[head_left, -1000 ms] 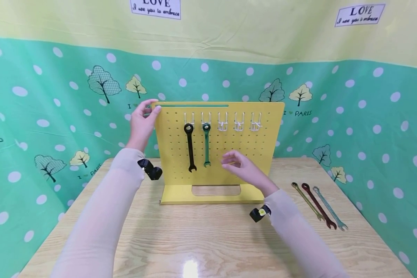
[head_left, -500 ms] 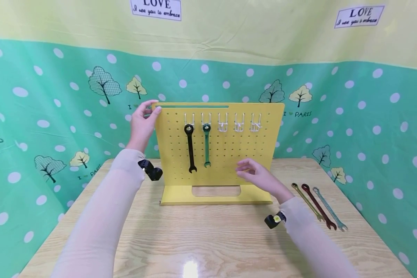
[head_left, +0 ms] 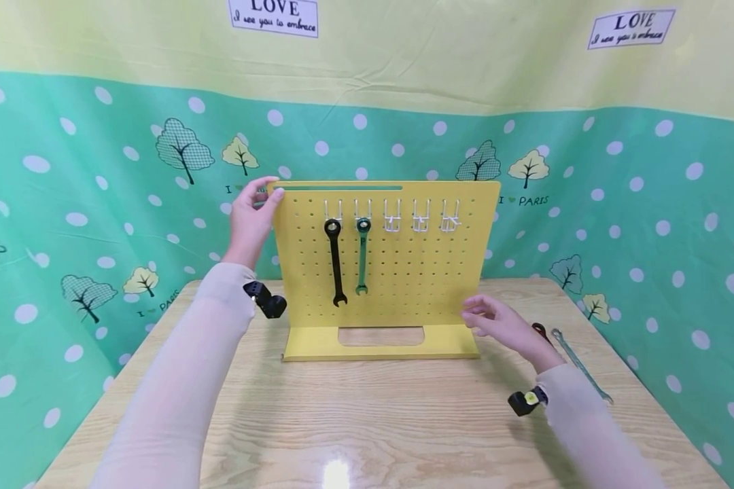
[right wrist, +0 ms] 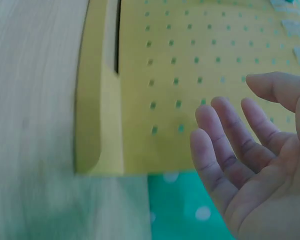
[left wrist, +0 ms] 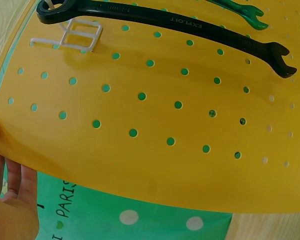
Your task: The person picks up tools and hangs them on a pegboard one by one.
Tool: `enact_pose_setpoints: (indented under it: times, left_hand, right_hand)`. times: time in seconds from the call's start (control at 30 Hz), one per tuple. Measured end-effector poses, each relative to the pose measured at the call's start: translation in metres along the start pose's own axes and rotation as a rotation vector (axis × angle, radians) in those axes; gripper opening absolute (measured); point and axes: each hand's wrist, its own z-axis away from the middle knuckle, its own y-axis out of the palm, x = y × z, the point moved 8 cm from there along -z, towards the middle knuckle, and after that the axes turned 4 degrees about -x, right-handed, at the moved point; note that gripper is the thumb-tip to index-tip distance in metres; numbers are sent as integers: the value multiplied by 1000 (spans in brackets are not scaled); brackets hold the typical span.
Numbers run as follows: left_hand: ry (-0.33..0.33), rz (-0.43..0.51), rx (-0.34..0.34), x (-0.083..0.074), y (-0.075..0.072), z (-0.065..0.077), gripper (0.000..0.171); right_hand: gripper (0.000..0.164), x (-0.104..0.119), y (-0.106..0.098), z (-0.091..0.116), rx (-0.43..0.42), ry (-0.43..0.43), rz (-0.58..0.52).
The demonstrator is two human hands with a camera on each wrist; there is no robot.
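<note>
We are drawing our right hand [head_left: 506, 329], relaxed and holding nothing, away from the hanging green wrench [head_left: 363, 258], nearer the red wrench [head_left: 540, 331] lying on the table [head_left: 367, 421]; our left hand [head_left: 251, 223] is gripping the yellow pegboard [head_left: 428, 299]. Three hooks [head_left: 421, 223] are remaining bare.

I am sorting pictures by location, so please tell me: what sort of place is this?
Probably a small staged work corner, perhaps set up for filming: a printed curtain closes in the wooden table at the back and both sides, and a yellow pegboard with two hanging wrenches stands there.
</note>
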Motion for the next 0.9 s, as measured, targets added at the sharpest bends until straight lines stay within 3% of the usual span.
enact_pose_setpoints:
  times: [0.43,0.9]
  left_hand:
    - [9,-3,-13,-1,0,0,37]
    - [3,6,-14,0,0,-1,37]
  right_hand:
    - [51,-53,-43,37,-67,113,86]
    - [49,-101,-80,62,-111,157,227]
